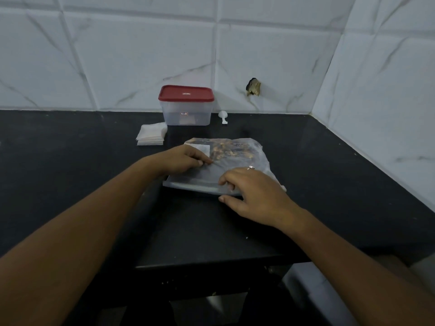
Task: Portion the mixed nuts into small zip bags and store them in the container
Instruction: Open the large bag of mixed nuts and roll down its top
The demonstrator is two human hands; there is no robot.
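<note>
While the crinkly clear nut bag lies flat on the smooth black counter, the left hand pinches its film with curled fingers, and the right hand grips the near edge, fingers bent. The boxy red-lidded container, a flat zip bag stack and a white scoop sit behind.

Dim, bluish, even light with soft shadows; wide-angle bending at the edges and slightly soft detail.

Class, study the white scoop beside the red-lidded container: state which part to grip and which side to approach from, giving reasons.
Pinch the scoop by its handle, coming from the near side: the bowl lies toward the wall, the handle seems to point at the person, and the container stands on its left.
</note>
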